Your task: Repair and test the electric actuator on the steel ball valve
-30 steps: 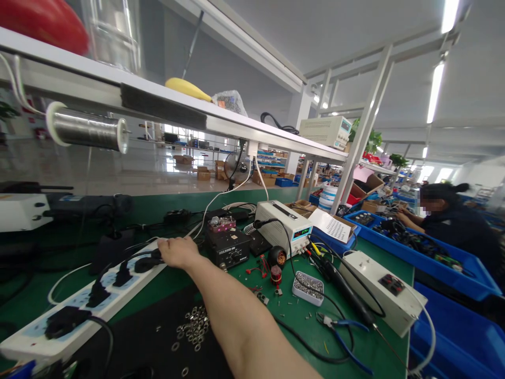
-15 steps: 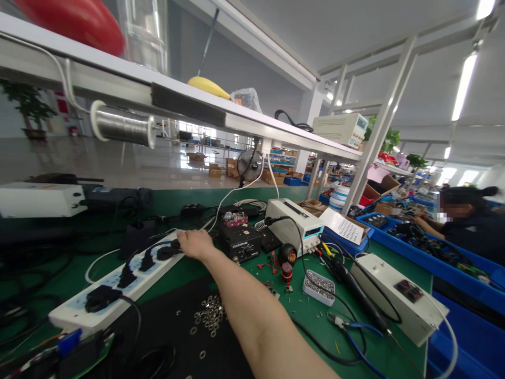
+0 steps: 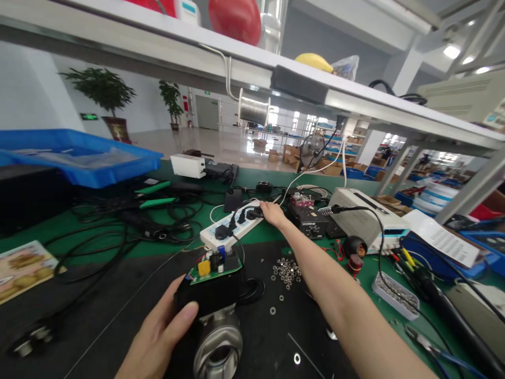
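My left hand is wrapped around the black housing of an electric ball valve. Its metal body with a threaded round opening hangs below the housing, and a bare green circuit board with yellow and blue parts sits on top. Behind it on the bench lies a white power strip with several black plugs. At the strip's far right end, my right hand is closed over the edge, beside the last plug; its fingertips are partly hidden. A black cable runs down from the strip behind the valve.
Loose metal nuts and washers lie on the black mat, under my right forearm. To the right are a soldering iron, a tray of small parts, pliers and a power supply. Tangled cables and a blue bin are left.
The view has swung left and down. My left hand and the valve it holds are now in view; only part of the board showed earlier. My right hand stays at the strip's far end.
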Available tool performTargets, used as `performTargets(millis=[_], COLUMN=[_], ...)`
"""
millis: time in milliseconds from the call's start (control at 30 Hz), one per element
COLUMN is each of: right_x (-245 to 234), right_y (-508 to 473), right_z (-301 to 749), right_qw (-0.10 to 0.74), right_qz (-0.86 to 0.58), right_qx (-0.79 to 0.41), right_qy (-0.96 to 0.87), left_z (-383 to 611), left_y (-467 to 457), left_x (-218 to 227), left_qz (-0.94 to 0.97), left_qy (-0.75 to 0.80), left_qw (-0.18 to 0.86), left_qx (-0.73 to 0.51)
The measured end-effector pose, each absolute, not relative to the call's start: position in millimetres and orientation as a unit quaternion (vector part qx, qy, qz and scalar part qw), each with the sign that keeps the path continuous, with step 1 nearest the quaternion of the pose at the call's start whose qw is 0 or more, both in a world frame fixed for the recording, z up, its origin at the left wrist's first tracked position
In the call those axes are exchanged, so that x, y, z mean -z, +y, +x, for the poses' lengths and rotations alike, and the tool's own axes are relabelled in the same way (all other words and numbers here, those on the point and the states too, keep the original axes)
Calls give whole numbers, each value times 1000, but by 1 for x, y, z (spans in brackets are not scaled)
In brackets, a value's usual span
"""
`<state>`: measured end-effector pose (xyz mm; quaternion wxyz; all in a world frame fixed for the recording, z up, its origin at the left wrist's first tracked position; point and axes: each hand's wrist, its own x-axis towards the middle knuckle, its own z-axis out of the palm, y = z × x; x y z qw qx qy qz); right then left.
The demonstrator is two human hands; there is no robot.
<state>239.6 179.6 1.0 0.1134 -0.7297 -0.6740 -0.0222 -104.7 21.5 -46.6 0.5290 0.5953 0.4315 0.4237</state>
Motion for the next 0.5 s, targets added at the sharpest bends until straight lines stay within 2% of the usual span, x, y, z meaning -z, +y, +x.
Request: performTargets(millis=[100,267,500], right_x=[-2,1,3], right_y=[177,176,171], right_z=[237,235,232], right_qw=[117,149,199], right_qz=[-734,-733,-739], right_qx=[8,-25,-47], right_qy=[-669,-664,-642], left_z=[-100,-98,-99], left_y=[13,3,2], left_x=[29,11,8], left_qz=[589,606,620], left_qy=[376,331,326], left_qw=[578,583,570], left_qx=[-422,-428,-429])
